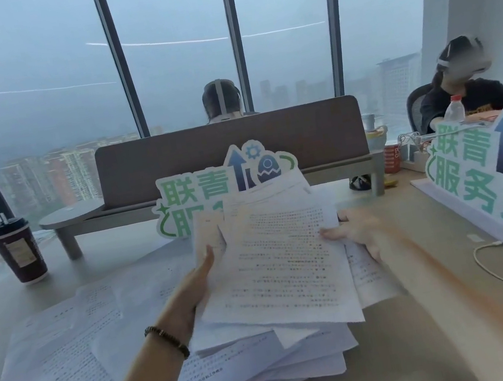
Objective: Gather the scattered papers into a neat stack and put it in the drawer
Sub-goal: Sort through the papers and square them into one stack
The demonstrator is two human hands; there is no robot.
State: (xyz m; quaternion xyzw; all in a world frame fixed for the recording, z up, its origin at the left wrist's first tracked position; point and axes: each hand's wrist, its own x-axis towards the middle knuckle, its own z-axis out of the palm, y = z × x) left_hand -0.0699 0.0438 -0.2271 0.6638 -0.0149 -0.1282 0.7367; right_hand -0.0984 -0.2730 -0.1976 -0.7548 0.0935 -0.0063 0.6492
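A loose, fanned bundle of printed papers is lifted above the desk in front of me. My left hand grips its left edge, thumb on top. My right hand holds the right edge, with the thumb pinching the top sheet. Its forearm is blurred. More printed sheets lie scattered flat on the desk to the left, and a messy overlapping pile sits under the bundle. No drawer is in view.
A dark lidded coffee cup stands at the far left. A grey desk shelf and divider panel run across the back, with a green sign before them. A second sign and white cable lie right. Two people sit beyond.
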